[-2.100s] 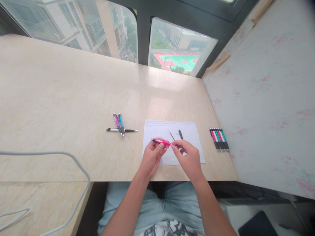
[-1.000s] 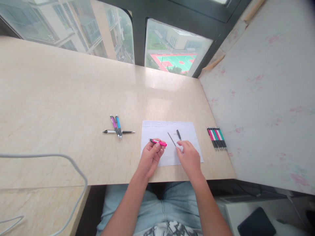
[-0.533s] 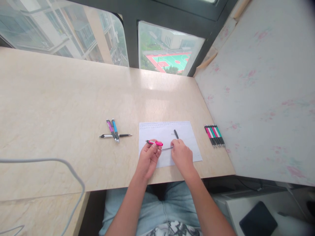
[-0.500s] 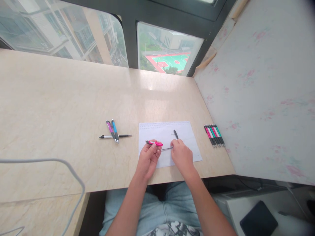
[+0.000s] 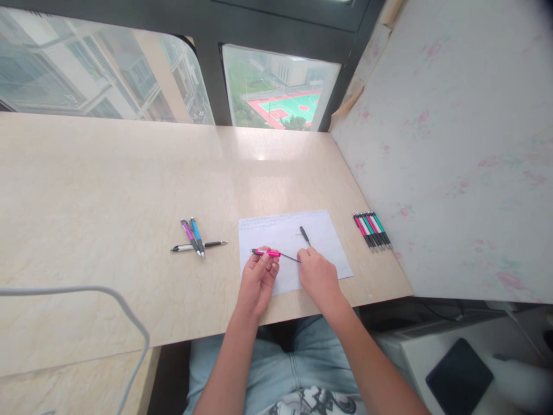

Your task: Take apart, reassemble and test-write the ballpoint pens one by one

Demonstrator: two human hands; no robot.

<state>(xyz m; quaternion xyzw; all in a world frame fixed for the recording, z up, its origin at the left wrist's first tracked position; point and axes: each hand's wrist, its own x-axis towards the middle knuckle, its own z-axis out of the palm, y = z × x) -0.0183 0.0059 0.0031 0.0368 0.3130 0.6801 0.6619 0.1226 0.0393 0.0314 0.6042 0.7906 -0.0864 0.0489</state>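
Observation:
My left hand [image 5: 260, 279] is closed around a pink pen barrel [image 5: 270, 253], whose bare end points right. A thin dark pen refill [image 5: 290, 257] stretches between the barrel's end and the fingers of my right hand [image 5: 318, 274]. My right hand pinches the refill, and its left end is at the barrel's opening; how far it is inside cannot be made out. Just beyond the right fingers is a black pen grip [image 5: 305, 234], over the paper; whether the fingers touch it is unclear. Beneath both hands lies a white sheet of paper [image 5: 285, 279] with faint writing along its top.
Left of the paper, a purple pen [image 5: 189, 235] and a blue pen [image 5: 196, 233] rest across a black-and-silver pen [image 5: 211, 244]. Several pink, white and green pens [image 5: 372, 230] lie side by side near the wall. A grey cable [image 5: 103, 290] loops over the table's left front.
The refill's left end has risen from below the pink barrel to its open end, so the two now meet. The whole view has shifted slightly.

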